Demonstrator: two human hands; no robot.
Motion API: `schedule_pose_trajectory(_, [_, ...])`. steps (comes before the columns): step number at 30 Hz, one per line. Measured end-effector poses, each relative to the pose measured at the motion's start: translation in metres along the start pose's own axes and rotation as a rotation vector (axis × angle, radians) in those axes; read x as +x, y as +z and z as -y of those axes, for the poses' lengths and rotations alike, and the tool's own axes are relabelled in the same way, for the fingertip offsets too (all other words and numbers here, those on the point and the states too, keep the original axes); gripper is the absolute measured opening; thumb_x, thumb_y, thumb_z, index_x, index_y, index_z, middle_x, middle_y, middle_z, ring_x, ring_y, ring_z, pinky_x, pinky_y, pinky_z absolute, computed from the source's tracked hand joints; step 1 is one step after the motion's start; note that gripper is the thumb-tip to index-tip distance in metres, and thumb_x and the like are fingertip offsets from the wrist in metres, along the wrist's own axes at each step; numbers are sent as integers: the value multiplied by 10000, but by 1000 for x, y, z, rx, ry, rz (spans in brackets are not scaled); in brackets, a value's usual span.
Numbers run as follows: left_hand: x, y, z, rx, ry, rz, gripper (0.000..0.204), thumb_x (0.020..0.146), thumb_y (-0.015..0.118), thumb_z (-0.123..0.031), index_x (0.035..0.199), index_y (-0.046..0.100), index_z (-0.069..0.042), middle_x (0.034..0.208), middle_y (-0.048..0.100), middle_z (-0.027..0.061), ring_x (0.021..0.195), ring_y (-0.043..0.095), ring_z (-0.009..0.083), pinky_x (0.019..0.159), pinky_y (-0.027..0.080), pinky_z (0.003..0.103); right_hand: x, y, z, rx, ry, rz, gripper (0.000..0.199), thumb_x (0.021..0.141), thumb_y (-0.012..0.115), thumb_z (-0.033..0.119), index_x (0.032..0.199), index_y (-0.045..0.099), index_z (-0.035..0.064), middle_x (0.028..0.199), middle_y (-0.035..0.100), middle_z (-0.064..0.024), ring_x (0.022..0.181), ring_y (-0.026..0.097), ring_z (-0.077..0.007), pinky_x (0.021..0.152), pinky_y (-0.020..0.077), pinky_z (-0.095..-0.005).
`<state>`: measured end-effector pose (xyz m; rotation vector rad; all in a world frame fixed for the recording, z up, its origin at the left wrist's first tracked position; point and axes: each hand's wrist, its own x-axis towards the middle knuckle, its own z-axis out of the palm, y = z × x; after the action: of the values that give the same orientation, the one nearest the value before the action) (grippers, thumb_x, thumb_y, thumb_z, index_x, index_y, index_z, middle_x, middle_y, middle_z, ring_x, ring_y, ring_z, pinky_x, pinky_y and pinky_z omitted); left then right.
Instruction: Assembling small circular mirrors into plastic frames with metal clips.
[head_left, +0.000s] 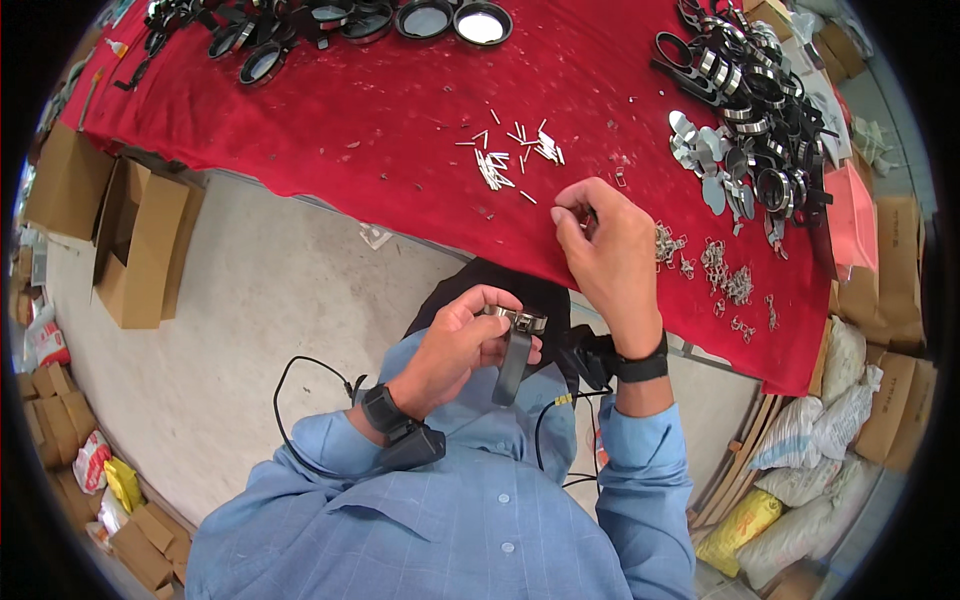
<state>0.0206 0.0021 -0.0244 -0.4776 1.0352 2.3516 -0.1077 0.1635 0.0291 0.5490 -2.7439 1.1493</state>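
Note:
My left hand (452, 345) holds a small metal ring-shaped part with a dark grey handle (513, 370), close to my lap. The handle hangs down toward my shirt, and my fingers wrap round the metal end. Over the red cloth, my right hand (615, 245) is closed with thumb and fingers pinched together. Whatever lies between those fingertips, if anything, is hidden. Just left of that hand, short silver pins (492, 168) lie scattered in a loose pile. Small bent wire clips (714, 262) are heaped to its right.
Black-handled metal rings (745, 95) pile up at the far right, beside flat grey metal pieces (702, 150). Round black-rimmed pans (423, 18) stand at the back. An open cardboard box (150, 240) is on the floor at left; sacks (800, 440) lie at right. Cables hang by both wrists.

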Motion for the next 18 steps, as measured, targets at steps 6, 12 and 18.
schedule_pose_trajectory(6, [-5, -8, 0, -32, 14, -52, 220, 1029, 480, -96, 1240, 520, -47, 1116, 709, 170, 992, 746, 280, 909, 594, 403, 15, 27, -2, -144, -69, 50, 100, 845, 743, 84, 900, 698, 12, 778, 706, -139, 705, 689, -299, 650, 526, -397])
schedule_pose_trajectory(12, [-7, -12, -7, -16, 7, -46, 210, 1034, 494, -132, 1217, 514, -30, 1219, 664, 190, 1044, 712, 273, 945, 596, 419, 26, 23, -4, -223, -17, 190, 123, 842, 756, 143, 871, 683, 49, 822, 701, -154, 809, 704, -364, 703, 554, -467])
schedule_pose_trajectory(18, [-8, -12, -8, 9, 15, -55, 221, 1037, 486, -130, 1231, 509, -28, 1244, 654, 196, 1062, 708, 279, 954, 591, 419, 29, 24, -1, -365, -96, 252, 155, 868, 723, 165, 852, 673, 19, 806, 699, -172, 782, 712, -372, 694, 569, -473])
